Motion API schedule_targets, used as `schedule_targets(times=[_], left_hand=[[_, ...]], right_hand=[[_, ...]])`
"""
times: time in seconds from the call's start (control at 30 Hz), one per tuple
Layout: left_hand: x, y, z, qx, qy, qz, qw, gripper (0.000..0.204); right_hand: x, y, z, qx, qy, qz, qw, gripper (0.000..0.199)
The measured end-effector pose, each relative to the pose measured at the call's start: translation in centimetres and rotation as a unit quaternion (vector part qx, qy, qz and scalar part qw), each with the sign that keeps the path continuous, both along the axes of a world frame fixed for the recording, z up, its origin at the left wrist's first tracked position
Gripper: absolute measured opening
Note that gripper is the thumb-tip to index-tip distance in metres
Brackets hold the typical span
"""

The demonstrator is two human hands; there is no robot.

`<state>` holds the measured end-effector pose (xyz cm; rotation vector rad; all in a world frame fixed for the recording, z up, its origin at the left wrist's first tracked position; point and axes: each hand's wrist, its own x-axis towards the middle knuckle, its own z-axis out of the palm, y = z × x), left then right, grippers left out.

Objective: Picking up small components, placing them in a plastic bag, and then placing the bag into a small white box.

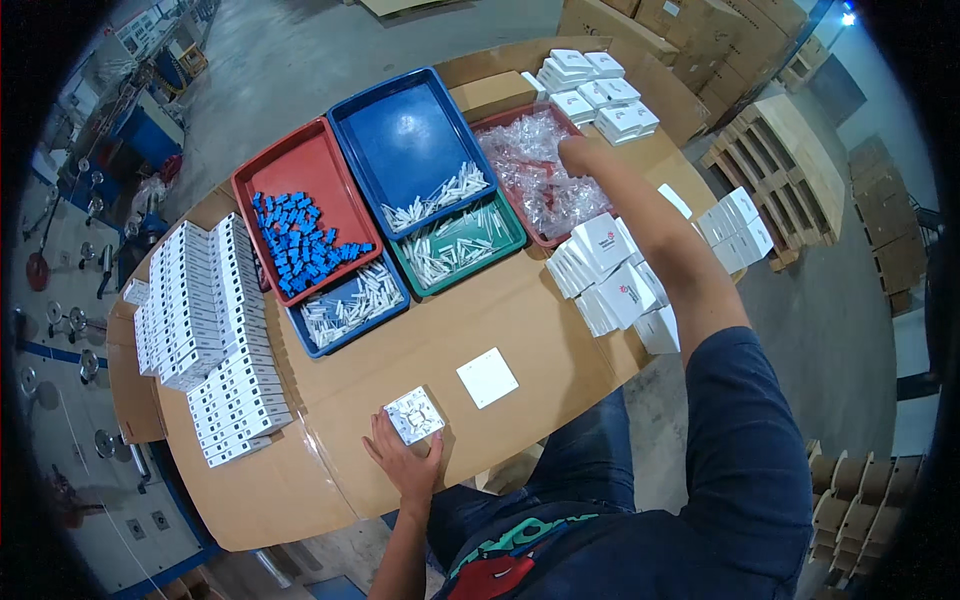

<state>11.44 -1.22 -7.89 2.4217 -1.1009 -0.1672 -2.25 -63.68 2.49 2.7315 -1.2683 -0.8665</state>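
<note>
My left hand (pixel 404 464) grips the near edge of a white square electrical housing (pixel 414 414), fingers at its left side and thumb near its lower right corner. The open inside of the housing faces up, with small parts in it. Just right of it, a flat white square plate (pixel 487 378) lies on the cardboard. My right arm stretches far across to a red tray (pixel 552 238) heaped with clear plastic bags (pixel 535 160). At the bags, my right hand (pixel 577 152) shows only in part, its fingers out of sight.
White boxes stand in rows at left (pixel 215 340). A red tray holds blue connectors (pixel 300 240); blue and green trays (pixel 462 252) hold white sticks. Stacked white pieces (pixel 605 270) sit under my right arm, more at the far right corner (pixel 600 95). Wooden pallets (pixel 775 170) stand beyond.
</note>
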Motion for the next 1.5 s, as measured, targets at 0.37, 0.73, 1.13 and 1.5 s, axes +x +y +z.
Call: schedule_targets(times=[0.37, 0.73, 1.13, 1.5], left_hand=[[-0.1, -0.1, 0.0, -0.008, 0.001, -0.008, 1.000, 0.101], [0.0, 0.3, -0.5, -0.012, 0.000, 0.005, 1.000, 0.102], [0.0, 1.5, -0.9, -0.125, 0.037, -0.003, 0.991, 0.097], [-4.4, -5.2, 11.0, -0.304, 0.246, -0.107, 0.914, 0.041]], right_hand=[[7.0, 0.4, -7.7, 0.023, -0.226, 0.047, 0.973, 0.045], [5.6, -0.8, -4.0, -0.060, -0.294, 0.021, 0.954, 0.024], [-4.7, 11.4, 9.0, 0.269, -0.603, -0.160, 0.733, 0.020], [-7.7, 37.3, 7.3, 0.445, -0.627, -0.270, 0.580, 0.016]])
